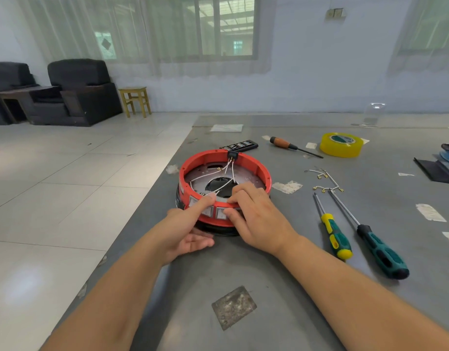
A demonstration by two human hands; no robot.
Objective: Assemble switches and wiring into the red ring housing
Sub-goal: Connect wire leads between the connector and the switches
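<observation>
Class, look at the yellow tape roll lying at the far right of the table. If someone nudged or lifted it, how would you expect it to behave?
The yellow tape roll lies flat on its side on the table, so a nudge would probably slide it rather than roll it. Stood on edge, its round shape would likely roll. It looks thickly wound, so probably firm and fairly solid to lift.

Red plastic ring housing [254, 165] sits flat on grey counter [281, 287], atop a black round base. White square rocker switches [221, 213] seated in its near outer wall, side by side. Thin white wires [205, 175] w/ brass terminals run from black connector block [232, 155] on far rim, across silver inner plate twd near wall.
</observation>
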